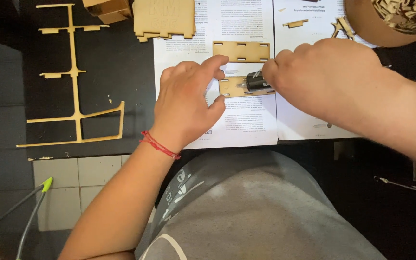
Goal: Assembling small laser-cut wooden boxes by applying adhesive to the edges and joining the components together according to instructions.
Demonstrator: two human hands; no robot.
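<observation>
Left hand (186,103) down on the manual (239,123) near the desk's (107,77) front edge, thumb and forefinger pinching the left end of a small slotted plate (231,86), grip closed on it. Right hand (326,79) curled tight around a small black motor (257,82), pressing it onto the plate's right end. A second plate (241,51) just beyond, flat on the paper; leftover cut-out frame (75,82) well apart toward the left edge; bowl (367,26) of wooden bits at the far right corner. Risks, as judged: thin plywood cracking at the slots under hard pressure; plate sliding on smooth paper; motor skewing if pushed at an angle.
</observation>
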